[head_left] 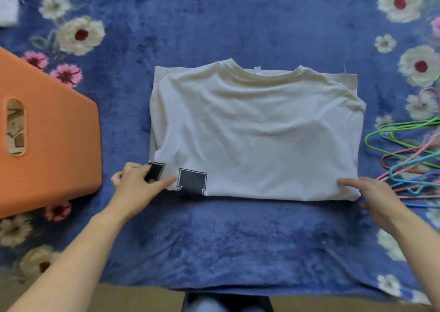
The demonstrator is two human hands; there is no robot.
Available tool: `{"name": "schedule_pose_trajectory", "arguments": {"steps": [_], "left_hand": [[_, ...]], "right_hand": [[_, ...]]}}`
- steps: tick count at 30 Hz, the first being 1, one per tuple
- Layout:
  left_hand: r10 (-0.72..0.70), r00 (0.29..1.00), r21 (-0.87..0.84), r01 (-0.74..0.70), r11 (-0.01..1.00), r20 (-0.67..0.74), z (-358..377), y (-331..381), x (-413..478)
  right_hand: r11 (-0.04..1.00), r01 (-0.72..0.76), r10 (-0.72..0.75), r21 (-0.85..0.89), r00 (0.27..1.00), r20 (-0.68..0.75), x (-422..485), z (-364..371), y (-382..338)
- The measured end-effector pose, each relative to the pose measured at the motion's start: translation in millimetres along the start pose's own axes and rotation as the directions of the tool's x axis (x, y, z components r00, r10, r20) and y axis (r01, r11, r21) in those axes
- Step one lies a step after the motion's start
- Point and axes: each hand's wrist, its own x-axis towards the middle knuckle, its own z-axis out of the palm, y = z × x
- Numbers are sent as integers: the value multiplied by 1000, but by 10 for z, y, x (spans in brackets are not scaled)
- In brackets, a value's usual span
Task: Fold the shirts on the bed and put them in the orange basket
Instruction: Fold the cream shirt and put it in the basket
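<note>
Head view: cream cotton T-shirt (257,133) lies folded on blue floral bedspread (238,240), orange plastic basket (54,133) to its left. Left hand (138,183) pinches the near-left corner; right hand (378,197) rests thumb on the near-right, grip unclear. Uneven lifting could spill the folds.

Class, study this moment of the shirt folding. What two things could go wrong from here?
1. The left hand and right hand hold the cream T-shirt only by its near corners, so lifting may let the tucked sleeves slip out.
2. The coloured hangers lie close by its right edge and could snag the fabric.
</note>
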Motion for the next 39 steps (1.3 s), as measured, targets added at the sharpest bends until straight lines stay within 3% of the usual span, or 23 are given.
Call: {"name": "schedule_pose_trajectory", "arguments": {"steps": [2, 4, 7, 10, 12, 16, 19, 22, 25, 28, 30, 31, 32, 34, 35, 37, 39], "left_hand": [[-72, 997, -200, 78, 977, 40, -44, -122, -30], [-151, 987, -416, 158, 896, 51, -6, -180, -64], [-277, 961, -538, 223, 813, -20, 163, -211, -57], [-382, 917, -652, 222, 725, -113, 312, -218, -70], [-436, 894, -730, 232, 643, -100, 387, -216, -119], [-471, 880, -919, 238, 315, 66, 417, -141, -201], [-525, 851, -976, 114, 185, 0, 390, -124, -241], [-627, 778, -995, 25, 96, -41, 403, -202, -341], [-700, 707, -980, 48, 191, -101, 533, -371, -592], [-718, 689, -953, 142, 266, -98, 681, -560, -725], [-723, 688, -946, 191, 264, -63, 710, -603, -699], [-725, 682, -925, 213, 315, -89, 699, -597, -677], [-728, 664, -862, 255, 439, -175, 693, -561, -647], [-610, 676, -606, 296, 738, -413, 635, -369, -576], [-498, 715, -479, 256, 840, -491, 598, -236, -538], [-276, 808, -292, 135, 947, -520, 543, 4, -363], [-131, 888, -147, 73, 986, -440, 542, 120, -139]], "right_hand": [[997, 46, -45, -62, 999, 21, -10, -67, 88], [982, 117, -126, -150, 991, -52, 0, -108, 156], [937, 147, -197, -316, 971, -133, 22, -77, 261], [945, 99, -161, -311, 971, -180, 36, -45, 346], [979, 34, -71, -199, 981, -183, 44, -55, 401], [950, -178, 199, 256, 978, -58, 0, -51, 414], [838, -135, 169, 528, 985, -17, -19, -74, 427], [872, -125, 95, 473, 992, 87, -148, -101, 474], [953, -165, 133, 253, 981, 138, -268, -108, 635], [980, -177, 165, 89, 977, 134, -260, -89, 761], [991, -131, 132, -19, 989, 68, -235, -54, 763], [991, -77, 78, -107, 997, 7, -222, -34, 727], [975, -9, -4, -221, 998, -59, -203, -21, 685], [913, 151, -220, -380, 965, -145, -165, -2, 531], [883, 227, -319, -411, 933, -169, -155, 15, 424], [843, 331, -438, -424, 880, -184, -96, 81, 168], [803, 397, -495, -445, 860, -126, -9, 179, -49]]}}
